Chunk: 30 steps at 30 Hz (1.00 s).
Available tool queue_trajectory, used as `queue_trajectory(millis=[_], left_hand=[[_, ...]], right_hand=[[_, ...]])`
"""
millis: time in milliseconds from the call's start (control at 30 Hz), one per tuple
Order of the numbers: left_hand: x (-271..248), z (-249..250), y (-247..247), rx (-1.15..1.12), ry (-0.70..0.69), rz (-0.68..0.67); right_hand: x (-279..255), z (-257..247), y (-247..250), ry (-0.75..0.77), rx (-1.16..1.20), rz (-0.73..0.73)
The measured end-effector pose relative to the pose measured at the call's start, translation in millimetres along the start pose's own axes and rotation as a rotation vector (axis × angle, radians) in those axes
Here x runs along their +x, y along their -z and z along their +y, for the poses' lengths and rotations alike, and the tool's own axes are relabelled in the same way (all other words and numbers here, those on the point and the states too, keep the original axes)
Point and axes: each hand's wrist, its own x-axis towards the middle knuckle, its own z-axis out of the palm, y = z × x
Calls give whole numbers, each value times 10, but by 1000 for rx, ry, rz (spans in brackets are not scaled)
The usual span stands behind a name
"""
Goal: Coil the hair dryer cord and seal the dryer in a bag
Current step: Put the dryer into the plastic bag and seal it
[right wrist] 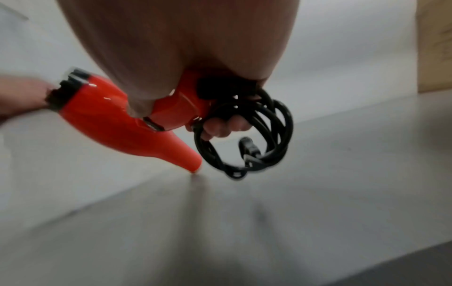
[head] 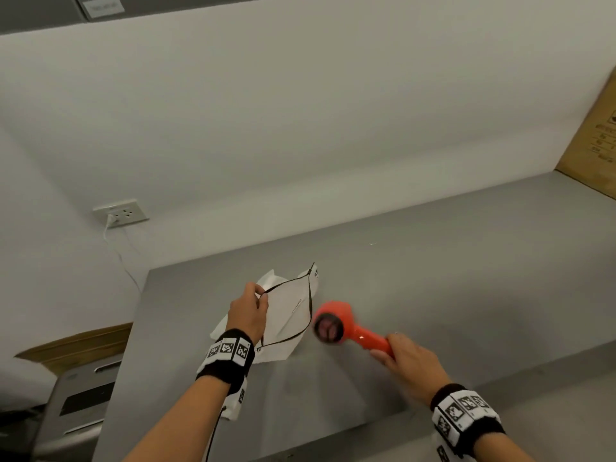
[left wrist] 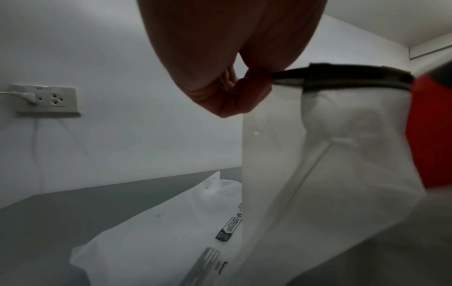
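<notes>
Cord (right wrist: pixel 247 139) already coiled, clutched with orange hair dryer (head: pixel 346 326) in right hand (head: pixel 408 363). Left hand (head: pixel 248 313) pinching zip bag (head: pixel 290 315) mouth open. Insertion, sealing left.

Plain indoor workroom: grey countertop (head: pixel 433 278), white wall, wall socket (head: pixel 121 213) at ten o'clock, cardboard box (head: pixel 596 128) at two o'clock.

orange dryer (head: pixel 336 323) airborne | cord (right wrist: pixel 247 135) coiled (black) | white bag (head: pixel 289 315) mouth open
</notes>
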Motion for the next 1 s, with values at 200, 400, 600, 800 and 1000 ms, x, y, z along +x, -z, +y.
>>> queue_trajectory(millis=[200, 400, 600, 800, 1000], left_hand=[[79, 25, -72, 10, -2, -9], [91, 199, -177, -40, -21, -2], [52, 414, -180, -70, -135, -10], [-204, 584, -137, -63, -306, -150], [-635, 746, -155, 4, -611, -359]], right_hand=[[-306, -406, 579, -141, 936, 108], [-350, -755, 624, -248, 1358, -24], [-331, -927, 332, -317, 1346, -185], [-249, -1072, 222, -312, 1286, -246], [4, -1132, 325, -365, 1439, -273]])
